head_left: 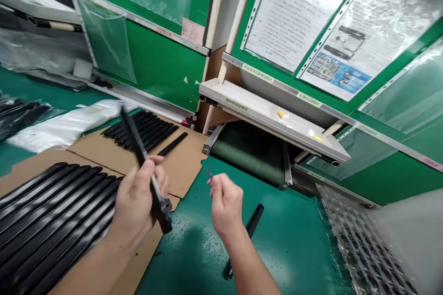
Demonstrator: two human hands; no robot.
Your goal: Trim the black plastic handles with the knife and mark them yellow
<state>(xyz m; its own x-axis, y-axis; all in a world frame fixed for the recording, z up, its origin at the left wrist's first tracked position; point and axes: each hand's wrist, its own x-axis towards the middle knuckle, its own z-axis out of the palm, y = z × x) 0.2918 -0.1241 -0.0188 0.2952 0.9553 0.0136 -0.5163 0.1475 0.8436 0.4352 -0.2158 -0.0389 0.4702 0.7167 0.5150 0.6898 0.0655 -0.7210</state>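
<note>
My left hand (pixel 134 203) grips a long black bar (pixel 134 138) with a metal section and a dark bracket (pixel 165 207) at its lower end. My right hand (pixel 226 205) pinches a small dark piece (pixel 209 174) between its fingertips, and the piece is too small to identify. Several matching black bars (pixel 51 221) lie in close rows on brown cardboard (pixel 183 170) beside my left hand. More lie in a farther group (pixel 138 129), with a single bar (pixel 173 144) beside them. Below my right hand, another black bar (pixel 254 221) lies on the green mat (pixel 194 258), partly hidden by my forearm.
A white metal shelf (pixel 266 120) holding small yellow-and-white items overhangs a green ribbed conveyor belt (pixel 247 159). Bubble wrap (pixel 360 244) lies at the right, a white plastic bag (pixel 62 129) at the left, and plastic-sleeved documents (pixel 304 18) cover the green wall.
</note>
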